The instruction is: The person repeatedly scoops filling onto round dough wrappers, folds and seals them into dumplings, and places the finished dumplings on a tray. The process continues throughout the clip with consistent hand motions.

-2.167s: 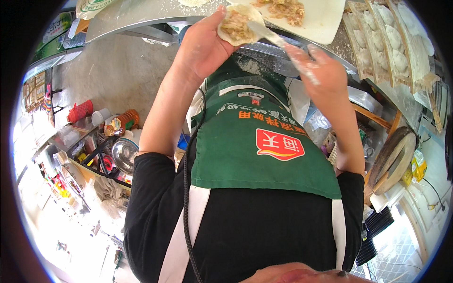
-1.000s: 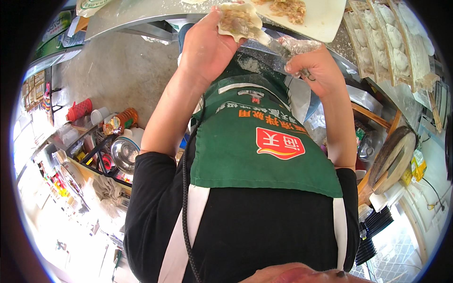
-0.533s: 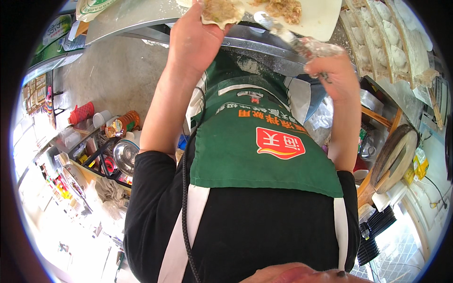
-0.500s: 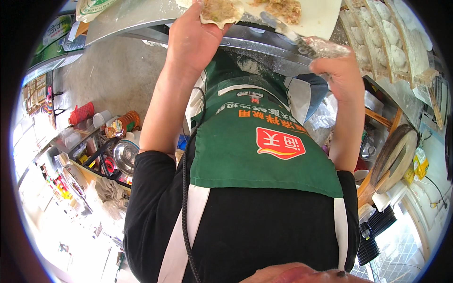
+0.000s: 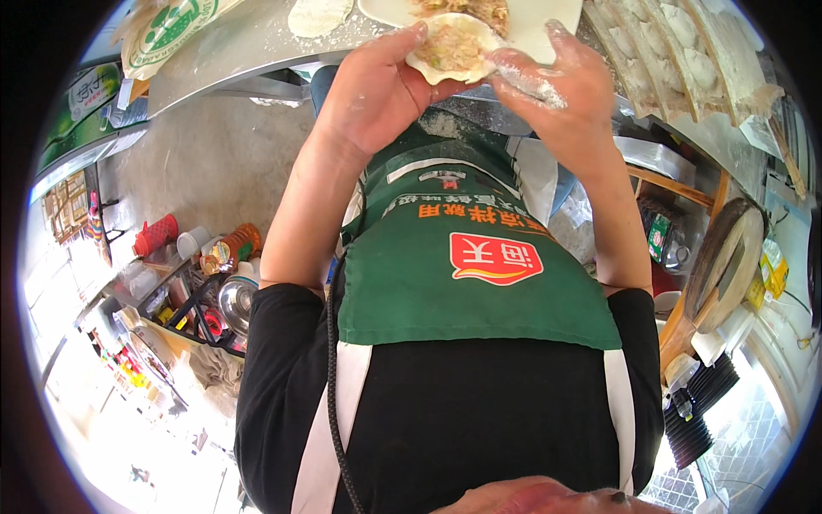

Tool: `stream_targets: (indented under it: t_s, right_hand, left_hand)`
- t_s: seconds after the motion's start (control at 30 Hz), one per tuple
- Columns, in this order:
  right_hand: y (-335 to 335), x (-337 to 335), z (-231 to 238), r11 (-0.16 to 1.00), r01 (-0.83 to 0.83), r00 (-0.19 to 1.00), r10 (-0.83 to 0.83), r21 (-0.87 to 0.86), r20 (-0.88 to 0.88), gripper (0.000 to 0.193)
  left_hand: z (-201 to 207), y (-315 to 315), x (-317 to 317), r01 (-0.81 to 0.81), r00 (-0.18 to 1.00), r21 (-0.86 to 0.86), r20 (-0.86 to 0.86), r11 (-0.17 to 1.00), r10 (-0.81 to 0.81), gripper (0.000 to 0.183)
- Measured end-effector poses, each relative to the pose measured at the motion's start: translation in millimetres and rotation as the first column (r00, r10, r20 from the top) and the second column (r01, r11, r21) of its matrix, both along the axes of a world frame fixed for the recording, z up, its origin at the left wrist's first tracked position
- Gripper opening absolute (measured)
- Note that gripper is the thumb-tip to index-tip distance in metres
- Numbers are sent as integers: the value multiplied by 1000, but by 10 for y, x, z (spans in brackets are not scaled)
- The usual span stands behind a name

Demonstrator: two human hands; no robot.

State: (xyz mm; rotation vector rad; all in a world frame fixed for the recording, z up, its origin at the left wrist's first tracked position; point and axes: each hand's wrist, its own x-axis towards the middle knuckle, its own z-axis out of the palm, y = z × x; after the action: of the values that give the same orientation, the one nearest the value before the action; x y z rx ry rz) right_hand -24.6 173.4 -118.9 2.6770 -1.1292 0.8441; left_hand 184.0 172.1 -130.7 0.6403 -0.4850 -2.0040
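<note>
A round dumpling wrapper (image 5: 424, 70) with a mound of minced filling (image 5: 454, 50) on it sits in my left hand (image 5: 372, 98), above the near edge of the counter. My left fingers curl under the wrapper and the thumb lies at its rim. From the other side, my floury right hand (image 5: 561, 94) meets the wrapper's right edge with closed fingers; one finger sticks up. Behind the wrapper is a white tray (image 5: 533, 19) with more filling (image 5: 484, 10). A flat, bare wrapper (image 5: 319, 15) lies on the floury counter to the left.
Wooden-slatted trays (image 5: 664, 51) with rows of white dumplings stand at the right. A printed bag (image 5: 175, 30) lies at the counter's far left. The metal counter edge (image 5: 248, 73) runs before me. A black cord (image 5: 332, 368) hangs down my front.
My right hand no longer holds the flat metal spreading tool and has moved left to the wrapper. The filled wrapper has shifted right and nearer. The bare wrapper and more tray have come into view.
</note>
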Motion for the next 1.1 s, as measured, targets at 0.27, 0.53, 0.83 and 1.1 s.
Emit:
stream_targets:
  t_s: [0.27, 0.53, 0.83, 1.1]
  right_hand:
    - [-101, 125, 231, 452, -470, 533, -539, 758, 652, 30]
    - [-67, 206, 207, 423, -477, 487, -602, 770, 633, 46]
    - [-62, 139, 314, 405, -478, 562, -541, 779, 626, 38]
    - [13, 342, 191, 445, -779, -20, -722, 442, 692, 23]
  left_hand:
    - [105, 100, -70, 217, 968, -195, 167, 957, -185, 47]
    - [236, 224, -125, 295, 867, -300, 483, 907, -122, 45]
    - [330, 275, -167, 193, 884, -387, 467, 902, 11, 40]
    - [329, 171, -71, 296, 835, -443, 551, 846, -4, 35]
